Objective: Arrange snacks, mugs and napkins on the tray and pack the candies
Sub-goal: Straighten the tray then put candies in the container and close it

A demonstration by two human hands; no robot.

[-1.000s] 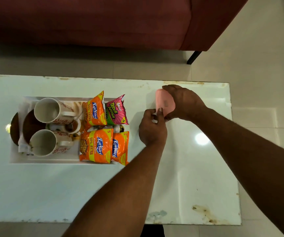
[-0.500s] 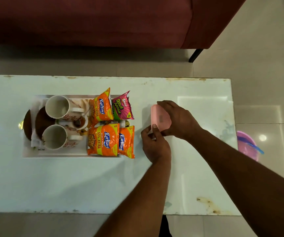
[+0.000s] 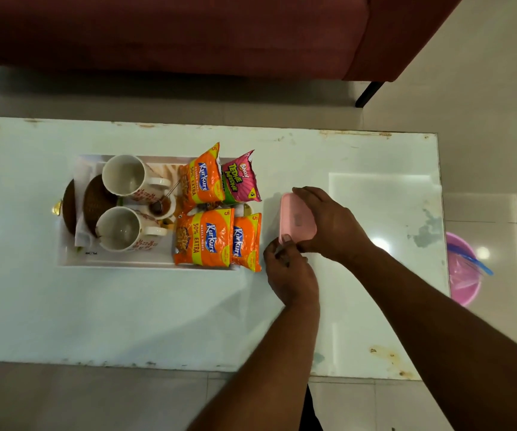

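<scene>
Left hand (image 3: 291,272), right hand (image 3: 328,225) both gripping pink box (image 3: 294,219), 3 Kurkure packs (image 3: 203,241), 1 Bingo pack (image 3: 238,178)

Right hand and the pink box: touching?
Touching. The head view shows the right hand curled over the box, with its fingers on the far edge, its thumb at the near end and no gap between them.

Bare worktop (image 3: 126,315) along the near edge and far right, tray (image 3: 120,261) crowded with mugs (image 3: 123,178) and snack packets (image 3: 203,241), packets just beside the pink box (image 3: 297,220)
</scene>
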